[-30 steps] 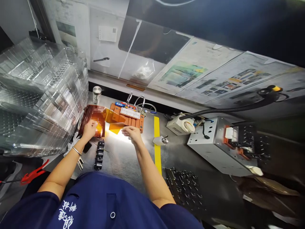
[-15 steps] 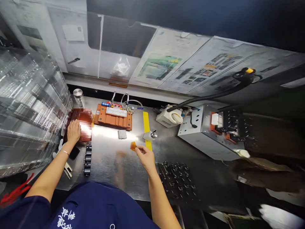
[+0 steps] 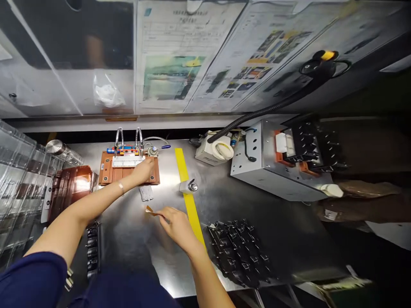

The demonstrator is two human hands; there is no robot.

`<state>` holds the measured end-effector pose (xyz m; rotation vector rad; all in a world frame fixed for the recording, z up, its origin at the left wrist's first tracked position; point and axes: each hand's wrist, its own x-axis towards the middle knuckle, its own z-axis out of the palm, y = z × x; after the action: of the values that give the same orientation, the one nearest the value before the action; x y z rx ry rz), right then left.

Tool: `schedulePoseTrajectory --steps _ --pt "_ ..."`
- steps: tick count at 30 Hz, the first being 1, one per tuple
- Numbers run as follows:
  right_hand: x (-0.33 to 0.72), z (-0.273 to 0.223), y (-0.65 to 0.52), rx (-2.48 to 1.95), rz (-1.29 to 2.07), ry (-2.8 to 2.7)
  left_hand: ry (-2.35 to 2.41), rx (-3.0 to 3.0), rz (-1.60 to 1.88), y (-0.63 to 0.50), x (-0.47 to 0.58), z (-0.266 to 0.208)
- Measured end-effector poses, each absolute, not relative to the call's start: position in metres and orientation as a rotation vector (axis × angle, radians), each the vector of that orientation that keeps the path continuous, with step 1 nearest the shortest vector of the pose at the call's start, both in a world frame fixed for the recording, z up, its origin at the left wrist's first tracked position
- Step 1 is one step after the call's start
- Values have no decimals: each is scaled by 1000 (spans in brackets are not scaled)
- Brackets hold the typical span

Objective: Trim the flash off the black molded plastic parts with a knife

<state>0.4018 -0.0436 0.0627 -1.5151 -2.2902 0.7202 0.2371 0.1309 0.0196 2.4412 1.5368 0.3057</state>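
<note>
My right hand (image 3: 175, 224) is closed in a pinch on a small amber film piece (image 3: 151, 211), held over the steel bench. My left hand (image 3: 144, 171) reaches across the orange-brown fixture (image 3: 105, 167), its fingers by the right end of a white perforated strip (image 3: 128, 161) on top. Those fingers are too hidden to show whether they grip anything. Behind the strip stand two bent metal hoses and a valve with a blue lever (image 3: 165, 146). A small grey pad (image 3: 147, 193) lies just in front of the fixture.
Copper-coloured sheets (image 3: 72, 186), a lidded glass jar (image 3: 62, 150) and clear plastic trays (image 3: 19, 179) stand left. A black moulded part (image 3: 93, 248) lies nearer. Rightward are yellow tape (image 3: 195, 216), a small dispenser (image 3: 189, 186), black parts (image 3: 239, 252) and a grey metal box (image 3: 272, 175).
My left hand has left the copper-coloured sheets and moved right onto the fixture. My right hand still holds the amber film, now turned more edge-on. The camera view has shifted right.
</note>
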Motion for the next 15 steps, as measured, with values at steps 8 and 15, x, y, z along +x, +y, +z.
schedulePoseTrajectory --steps 8,15 --pt "419 61 -56 -1432 783 -2210 1269 2452 100 247 333 25" --pt "385 72 -22 -1167 971 -2232 998 2264 217 180 281 34"
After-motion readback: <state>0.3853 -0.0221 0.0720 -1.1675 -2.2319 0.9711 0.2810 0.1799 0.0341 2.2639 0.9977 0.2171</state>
